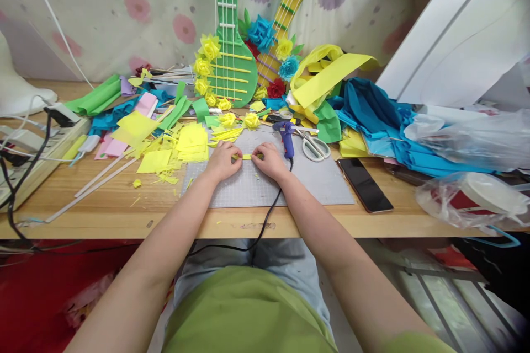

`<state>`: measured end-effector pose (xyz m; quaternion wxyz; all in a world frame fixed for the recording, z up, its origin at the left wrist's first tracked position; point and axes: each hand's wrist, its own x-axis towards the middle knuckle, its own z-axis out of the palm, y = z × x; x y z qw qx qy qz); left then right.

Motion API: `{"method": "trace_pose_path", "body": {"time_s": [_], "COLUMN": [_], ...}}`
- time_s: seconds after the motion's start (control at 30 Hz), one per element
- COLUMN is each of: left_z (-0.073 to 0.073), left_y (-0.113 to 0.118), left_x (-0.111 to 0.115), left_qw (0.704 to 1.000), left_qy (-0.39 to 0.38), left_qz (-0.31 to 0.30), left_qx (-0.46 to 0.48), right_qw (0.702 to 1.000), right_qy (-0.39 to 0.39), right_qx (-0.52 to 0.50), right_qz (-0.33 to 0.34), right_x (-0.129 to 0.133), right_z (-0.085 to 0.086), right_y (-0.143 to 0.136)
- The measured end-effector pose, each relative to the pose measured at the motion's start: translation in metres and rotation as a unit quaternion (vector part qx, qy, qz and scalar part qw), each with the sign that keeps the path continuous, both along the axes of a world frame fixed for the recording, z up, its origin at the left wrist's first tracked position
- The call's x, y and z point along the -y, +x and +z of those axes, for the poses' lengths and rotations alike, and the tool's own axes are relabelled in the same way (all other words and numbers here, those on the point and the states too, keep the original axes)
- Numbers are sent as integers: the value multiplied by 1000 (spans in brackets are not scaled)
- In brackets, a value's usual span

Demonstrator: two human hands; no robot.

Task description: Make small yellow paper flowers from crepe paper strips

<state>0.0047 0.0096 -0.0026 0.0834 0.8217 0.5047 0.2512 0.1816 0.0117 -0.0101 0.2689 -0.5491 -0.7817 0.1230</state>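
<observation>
Holding a yellow strip point(247, 157) level at the mat point(256, 190), one end in each hand.
Left hand point(223, 161) has a narrow grip, pinching the strip's left end; right hand point(269, 161) pinches the other. Whether the strip touches the mat, I cannot tell. Glue gun point(286, 139) sits just beside the right hand, scissors point(316, 149) farther right; yellow sheets point(192, 142) lie left of the left hand.

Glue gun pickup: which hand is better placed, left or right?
Probably the right hand: it's nearer the blue glue gun; the left hand is farther. Both hold the yellow strip, so the right would need to let go.
</observation>
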Motion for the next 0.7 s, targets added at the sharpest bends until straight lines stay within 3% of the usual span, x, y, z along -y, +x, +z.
{"method": "trace_pose_path", "body": {"time_s": [0.4,0.7], "left_z": [-4,-2], "left_y": [1,2], "left_x": [-3,-3], "left_qw": [1000,999], "left_qy": [-2,-8], "left_qz": [15,33], "left_qx": [-1,-16], "right_qw": [1000,999], "right_qy": [6,-3], "right_qx": [1,17], "right_qz": [4,-45], "right_x": [2,1], "right_z": [-2,-2], "right_y": [0,-6]}}
